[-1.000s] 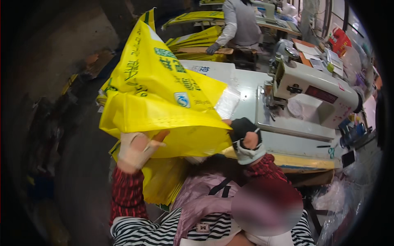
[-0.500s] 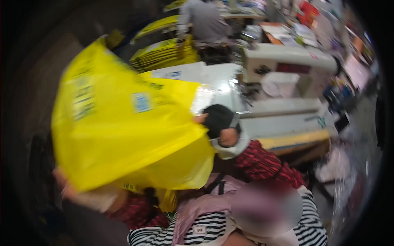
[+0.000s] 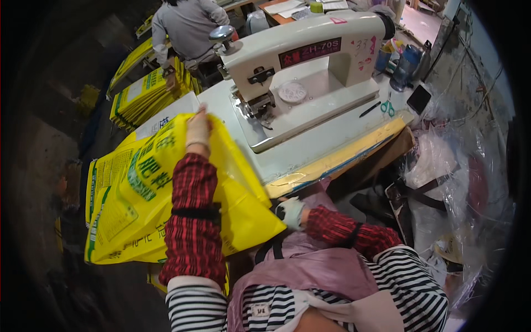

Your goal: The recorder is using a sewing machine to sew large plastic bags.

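Note:
A large yellow printed plastic woven bag [image 3: 238, 193] spreads across my lap and the left end of the sewing table. My left hand [image 3: 198, 131], with a pale wrap at the wrist, is closed on the bag's far edge beside the white sewing machine [image 3: 310, 61]. At the bag's near right corner, my right hand [image 3: 292, 213], in a white and black glove, is closed against the bag's edge. Its fingertips are partly hidden. Under the bag's far side lies a white printed sheet or bag [image 3: 166, 116].
A stack of yellow bags [image 3: 146, 94] lies at the far left, near a person in grey [image 3: 185, 30]. Green scissors [image 3: 388, 105], a black pen [image 3: 369, 109], a phone [image 3: 419, 98] and a blue bottle [image 3: 406, 66] are on the table's right. Clear plastic wrap [image 3: 470, 221] hangs beyond it.
My left hand has swung from the lower left up to the bag's far edge. My right hand has moved down toward my lap, and the bag has turned and lowered. The view has shifted.

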`<state>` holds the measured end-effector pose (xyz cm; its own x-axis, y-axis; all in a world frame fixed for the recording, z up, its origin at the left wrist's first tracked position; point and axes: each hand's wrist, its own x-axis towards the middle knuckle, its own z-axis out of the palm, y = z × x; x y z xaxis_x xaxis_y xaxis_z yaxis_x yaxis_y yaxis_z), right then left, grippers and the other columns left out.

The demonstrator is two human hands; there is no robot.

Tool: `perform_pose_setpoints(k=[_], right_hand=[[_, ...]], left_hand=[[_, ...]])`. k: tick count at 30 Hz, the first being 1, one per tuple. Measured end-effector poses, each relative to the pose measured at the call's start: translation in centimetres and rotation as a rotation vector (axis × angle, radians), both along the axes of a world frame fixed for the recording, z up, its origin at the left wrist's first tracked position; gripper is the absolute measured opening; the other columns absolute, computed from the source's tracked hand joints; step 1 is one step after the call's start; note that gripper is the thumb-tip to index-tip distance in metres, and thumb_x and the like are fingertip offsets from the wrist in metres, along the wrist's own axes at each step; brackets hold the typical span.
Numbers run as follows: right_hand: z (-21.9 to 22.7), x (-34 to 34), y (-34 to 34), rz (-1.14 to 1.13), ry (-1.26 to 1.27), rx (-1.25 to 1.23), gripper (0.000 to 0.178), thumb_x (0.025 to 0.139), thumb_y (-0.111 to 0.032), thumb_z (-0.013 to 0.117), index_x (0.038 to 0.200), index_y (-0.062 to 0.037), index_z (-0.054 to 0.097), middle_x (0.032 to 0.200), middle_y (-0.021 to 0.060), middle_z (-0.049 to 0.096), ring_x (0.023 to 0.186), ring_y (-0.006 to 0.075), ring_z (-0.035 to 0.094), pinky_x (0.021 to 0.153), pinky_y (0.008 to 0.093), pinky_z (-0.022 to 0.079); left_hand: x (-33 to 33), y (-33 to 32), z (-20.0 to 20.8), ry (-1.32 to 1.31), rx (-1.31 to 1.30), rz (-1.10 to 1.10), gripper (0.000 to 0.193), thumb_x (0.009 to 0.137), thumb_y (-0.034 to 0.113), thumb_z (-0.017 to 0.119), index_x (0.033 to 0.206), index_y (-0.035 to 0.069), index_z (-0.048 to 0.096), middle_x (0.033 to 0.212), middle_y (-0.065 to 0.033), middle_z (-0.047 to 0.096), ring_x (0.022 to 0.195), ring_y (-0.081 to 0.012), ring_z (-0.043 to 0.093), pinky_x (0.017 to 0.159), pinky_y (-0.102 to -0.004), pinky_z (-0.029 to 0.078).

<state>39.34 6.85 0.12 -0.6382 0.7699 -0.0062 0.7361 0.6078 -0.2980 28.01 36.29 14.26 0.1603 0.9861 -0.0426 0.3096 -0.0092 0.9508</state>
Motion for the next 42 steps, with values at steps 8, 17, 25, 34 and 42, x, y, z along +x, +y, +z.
perform_pose_setpoints(k=[8, 17, 25, 34, 42], right_hand=[[-1.4, 2.9, -4.3, -0.432, 0.499, -0.127, 0.037, 0.079, -0.024, 0.055, 0.112, -0.008, 0.059, 0.097, 0.0069, 0.064, 0.089, 0.0229, 0.062, 0.096, 0.0382, 0.041], [-6.0, 4.5, -11.3, -0.514, 0.689, -0.184, 0.05, 0.08, -0.014, 0.052, 0.129, -0.0031, 0.047, 0.089, 0.0066, 0.063, 0.077, 0.0228, 0.061, 0.061, 0.0383, 0.049], [-4.4, 4.4, -11.6, -0.529, 0.371, -0.323, 0.056, 0.085, -0.018, 0.054, 0.136, -0.0018, 0.038, 0.101, 0.0105, 0.062, 0.085, 0.0208, 0.062, 0.067, 0.0313, 0.05], [0.5, 6.3, -8.1, -0.564, 0.29, -0.304, 0.049, 0.082, -0.028, 0.055, 0.128, -0.0117, 0.05, 0.122, 0.0052, 0.058, 0.103, 0.0249, 0.059, 0.076, 0.0415, 0.05], [-1.1, 4.7, -1.4, -0.629, 0.302, -0.271, 0.018, 0.084, -0.019, 0.051, 0.084, -0.0119, 0.067, 0.09, 0.0087, 0.066, 0.085, 0.0255, 0.061, 0.072, 0.0377, 0.052]], left_hand=[[5.1, 2.8, -7.7, 0.385, 0.078, -0.398, 0.027, 0.079, 0.017, 0.057, 0.1, 0.001, 0.062, 0.111, -0.0154, 0.06, 0.11, -0.0281, 0.054, 0.097, -0.0378, 0.037], [6.2, 1.7, -8.6, 1.287, 0.629, -0.8, 0.026, 0.081, 0.013, 0.056, 0.105, 0.005, 0.061, 0.101, -0.0163, 0.064, 0.102, -0.0313, 0.06, 0.09, -0.0386, 0.044], [6.9, 0.2, -6.1, 1.24, 0.708, -0.814, 0.025, 0.08, 0.011, 0.055, 0.102, 0.002, 0.062, 0.101, -0.0182, 0.065, 0.101, -0.0324, 0.061, 0.087, -0.039, 0.047], [8.1, 5.6, -7.4, 1.307, 0.54, -0.909, 0.022, 0.08, 0.011, 0.055, 0.097, 0.004, 0.067, 0.099, -0.0199, 0.065, 0.097, -0.0322, 0.063, 0.088, -0.0394, 0.048], [6.8, 8.1, -8.2, 0.756, 0.449, -0.563, 0.028, 0.085, 0.022, 0.056, 0.106, 0.005, 0.06, 0.104, -0.0204, 0.062, 0.102, -0.0367, 0.059, 0.09, -0.0417, 0.044]])
